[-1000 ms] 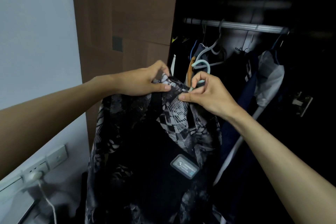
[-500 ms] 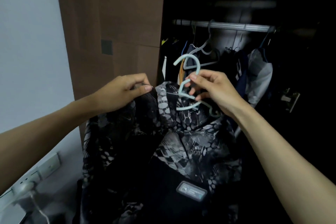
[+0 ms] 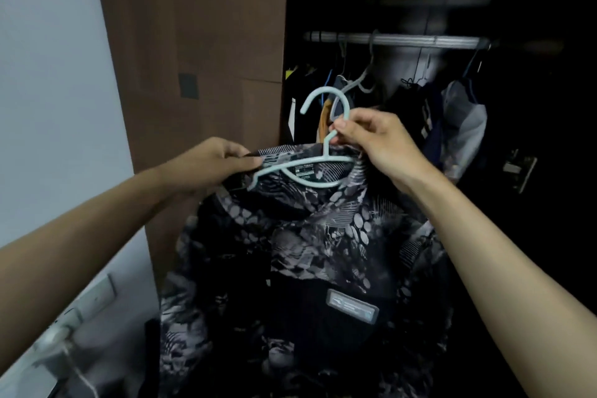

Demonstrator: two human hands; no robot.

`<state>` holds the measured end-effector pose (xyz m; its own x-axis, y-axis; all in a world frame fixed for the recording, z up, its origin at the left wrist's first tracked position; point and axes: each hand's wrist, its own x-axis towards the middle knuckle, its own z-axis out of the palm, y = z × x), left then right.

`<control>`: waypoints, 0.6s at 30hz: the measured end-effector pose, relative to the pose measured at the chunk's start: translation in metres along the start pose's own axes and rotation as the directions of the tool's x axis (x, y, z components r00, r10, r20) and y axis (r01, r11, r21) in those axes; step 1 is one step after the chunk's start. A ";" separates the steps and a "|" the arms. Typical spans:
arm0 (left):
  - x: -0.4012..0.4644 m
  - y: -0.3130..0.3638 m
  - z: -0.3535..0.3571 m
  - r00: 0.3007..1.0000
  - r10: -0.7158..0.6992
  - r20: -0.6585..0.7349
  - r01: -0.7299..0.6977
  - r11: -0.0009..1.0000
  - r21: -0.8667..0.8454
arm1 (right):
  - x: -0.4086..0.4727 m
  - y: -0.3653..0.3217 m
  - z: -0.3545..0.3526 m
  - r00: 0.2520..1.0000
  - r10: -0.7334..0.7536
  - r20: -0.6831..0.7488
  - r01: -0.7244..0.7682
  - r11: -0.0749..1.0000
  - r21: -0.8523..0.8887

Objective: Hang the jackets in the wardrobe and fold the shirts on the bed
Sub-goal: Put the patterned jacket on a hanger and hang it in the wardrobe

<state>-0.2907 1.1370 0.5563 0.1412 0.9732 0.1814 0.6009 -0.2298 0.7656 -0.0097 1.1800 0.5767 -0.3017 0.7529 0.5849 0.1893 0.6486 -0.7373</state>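
**A:** How's the jacket (image 3: 310,262) expected to handle? It's held up in front of the open wardrobe (image 3: 403,10), draped down toward 6 o'clock.

**B:** Soft and floppy, probably light, maybe a bit slick. No stiffness can be counted on, so it's best taken at the collar, with the hanger (image 3: 310,168) doing the carrying.

**A:** And the fingers?

**B:** Left hand (image 3: 214,163), at 9 o'clock of the hanger: fingers pinched shut on the collar edge. Right hand (image 3: 376,142), at 3 o'clock: fingers closed narrow on the hanger's neck, just under the hook. The rail (image 3: 392,40) sits up at 12, well apart.
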 end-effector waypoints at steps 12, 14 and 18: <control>0.009 0.040 0.034 0.659 0.674 -0.334 -0.242 0.610 0.755 | -0.002 -0.004 -0.011 0.986 -0.081 -0.145 0.071 0.995 -0.072; 0.017 0.043 0.031 0.801 0.548 -0.242 -0.257 0.678 0.689 | 0.000 0.000 -0.008 0.992 -0.040 -0.118 0.031 0.997 -0.077; 0.011 0.038 0.033 0.744 0.623 -0.240 -0.372 0.686 0.626 | -0.002 0.006 -0.010 0.991 -0.044 -0.125 0.042 0.999 -0.017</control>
<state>-0.2402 1.1393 0.5669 0.2905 0.5811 0.7602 0.8517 -0.5192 0.0714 0.0016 1.1831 0.5745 -0.1905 0.7319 0.6542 0.1928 0.6813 -0.7061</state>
